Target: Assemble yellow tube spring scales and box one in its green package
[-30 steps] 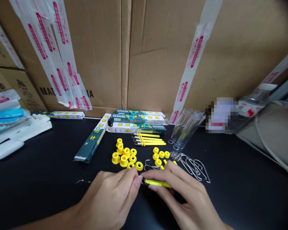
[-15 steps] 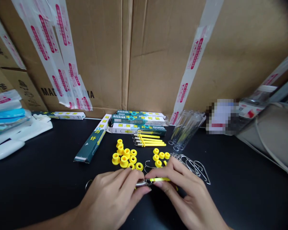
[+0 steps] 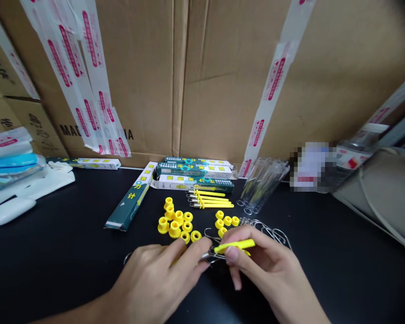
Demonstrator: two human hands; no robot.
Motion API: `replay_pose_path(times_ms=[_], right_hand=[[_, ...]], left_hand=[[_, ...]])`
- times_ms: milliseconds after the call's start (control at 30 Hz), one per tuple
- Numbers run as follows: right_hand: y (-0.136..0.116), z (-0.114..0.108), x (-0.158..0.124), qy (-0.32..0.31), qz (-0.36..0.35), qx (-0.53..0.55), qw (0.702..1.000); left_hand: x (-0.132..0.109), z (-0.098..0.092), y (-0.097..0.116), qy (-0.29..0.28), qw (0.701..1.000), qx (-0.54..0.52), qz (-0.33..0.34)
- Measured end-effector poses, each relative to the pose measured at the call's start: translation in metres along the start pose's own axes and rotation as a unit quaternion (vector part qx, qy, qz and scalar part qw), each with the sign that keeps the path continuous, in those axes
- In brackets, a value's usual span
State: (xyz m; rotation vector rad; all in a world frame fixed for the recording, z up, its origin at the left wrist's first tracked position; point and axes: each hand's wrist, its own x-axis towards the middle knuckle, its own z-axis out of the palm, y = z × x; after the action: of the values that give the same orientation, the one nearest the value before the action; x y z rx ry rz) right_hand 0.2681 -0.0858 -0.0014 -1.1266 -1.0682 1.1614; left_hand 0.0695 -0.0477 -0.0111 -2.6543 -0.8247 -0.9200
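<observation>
We see a slender bright-yellow plastic stick (image 3: 238, 245) held over the black worktop (image 3: 70, 252), well apart from its far edge. The right hand (image 3: 266, 265) has its grip pinching the stick between thumb and fingers. The left hand (image 3: 162, 279) has its grip pressed around a slim silver metal piece (image 3: 205, 256), whose exposed end lies just beside the stick; whether the two are joined, we cannot tell.

Toward the far edge from the hands, we find flanged yellow plastic bushings (image 3: 163, 226) at left and small round yellow plastic caps (image 3: 219, 223) at right, with bent silver wire hooks (image 3: 279, 235) near the right hand. Beyond these lie yellow plastic rods with silver tips (image 3: 212, 199), side by side, and to their right, clear plastic tubes (image 3: 265, 189).

Along the far edge we note a stack of green-and-white printed cartons (image 3: 195, 170), before an upright brown cardboard surface (image 3: 138, 67). Toward the far left corner rests a glossy white rounded case (image 3: 10, 210).
</observation>
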Motion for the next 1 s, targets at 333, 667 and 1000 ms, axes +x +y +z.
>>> replay_pose_path(times_ms=[333, 667, 1000], right_hand=[[0.006, -0.011, 0.002, -0.068, -0.012, 0.107, 0.992], [0.002, -0.011, 0.004, -0.064, 0.010, 0.120, 0.991], [-0.004, -0.018, 0.012, 0.024, -0.036, 0.164, 0.985]], left_hand=[[0.001, 0.003, 0.001, 0.031, 0.999, -0.017, -0.002], [-0.004, 0.001, -0.002, 0.027, 0.999, 0.025, 0.020], [0.001, -0.008, 0.004, 0.061, 0.997, -0.010, 0.043]])
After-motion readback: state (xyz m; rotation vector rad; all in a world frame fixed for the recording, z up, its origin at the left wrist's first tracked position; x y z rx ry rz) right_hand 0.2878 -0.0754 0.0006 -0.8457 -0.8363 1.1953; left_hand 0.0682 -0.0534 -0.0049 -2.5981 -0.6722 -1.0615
